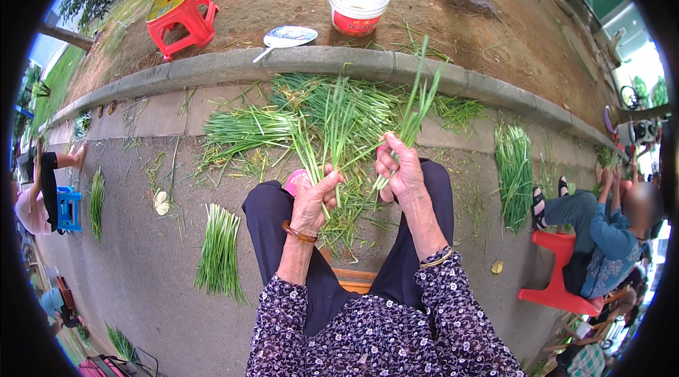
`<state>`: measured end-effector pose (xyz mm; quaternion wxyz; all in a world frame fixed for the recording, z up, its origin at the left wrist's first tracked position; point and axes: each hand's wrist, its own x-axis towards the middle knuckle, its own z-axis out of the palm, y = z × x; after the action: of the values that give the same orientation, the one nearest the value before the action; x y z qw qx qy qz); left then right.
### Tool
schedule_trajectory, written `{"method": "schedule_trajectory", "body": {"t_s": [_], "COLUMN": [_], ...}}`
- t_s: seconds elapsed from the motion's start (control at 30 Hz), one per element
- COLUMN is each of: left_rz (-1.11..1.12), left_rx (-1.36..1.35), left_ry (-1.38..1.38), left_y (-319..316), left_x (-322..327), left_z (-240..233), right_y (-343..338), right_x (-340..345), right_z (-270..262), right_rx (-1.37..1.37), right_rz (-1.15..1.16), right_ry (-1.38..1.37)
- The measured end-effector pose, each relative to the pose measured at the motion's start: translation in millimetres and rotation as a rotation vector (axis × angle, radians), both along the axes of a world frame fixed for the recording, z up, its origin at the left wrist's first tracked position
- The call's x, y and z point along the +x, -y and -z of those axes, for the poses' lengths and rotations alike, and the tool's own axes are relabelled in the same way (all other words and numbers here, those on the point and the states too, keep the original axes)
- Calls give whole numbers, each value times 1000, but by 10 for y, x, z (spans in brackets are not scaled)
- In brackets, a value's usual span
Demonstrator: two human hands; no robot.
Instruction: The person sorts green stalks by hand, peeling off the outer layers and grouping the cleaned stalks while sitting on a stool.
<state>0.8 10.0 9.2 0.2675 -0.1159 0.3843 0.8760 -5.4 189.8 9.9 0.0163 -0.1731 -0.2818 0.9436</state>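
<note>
My left hand (pixel 313 199) pinches a few green chive stalks (pixel 306 154) between thumb and fingers. More thin chive leaves (pixel 338 125) fan upward beside its fingertips; whether all of them are gripped cannot be told. In my right hand (pixel 402 167) is a small bunch of chives (pixel 419 112), pale ends down and green tips pointing up and away. Both hands hover above my knees, apart from each other. Beyond them a large heap of loose chives (pixel 329 98) lies against the kerb. Loose green and yellowed scraps (pixel 347 223) litter the ground between my feet.
A neat chive bundle (pixel 218 252) lies to my left, a larger one (pixel 513 178) to my right. Past the kerb (pixel 339 61) are a white bucket (pixel 358 3), a hand fan (pixel 290 36) and a red stool (pixel 180 19). A person (pixel 610 239) sits at right.
</note>
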Motion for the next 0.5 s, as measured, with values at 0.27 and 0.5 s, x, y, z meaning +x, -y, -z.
{"method": "schedule_trajectory", "body": {"t_s": [0.27, 0.5], "left_rz": [-112, -121], "left_rx": [118, 180], "left_ry": [61, 102], "left_y": [107, 89], "left_x": [-56, -61], "left_z": [173, 189], "right_y": [-468, -465], "right_x": [-18, 15], "right_z": [-9, 24], "right_rx": [-112, 15], "right_rz": [319, 177], "right_ry": [-236, -126]}}
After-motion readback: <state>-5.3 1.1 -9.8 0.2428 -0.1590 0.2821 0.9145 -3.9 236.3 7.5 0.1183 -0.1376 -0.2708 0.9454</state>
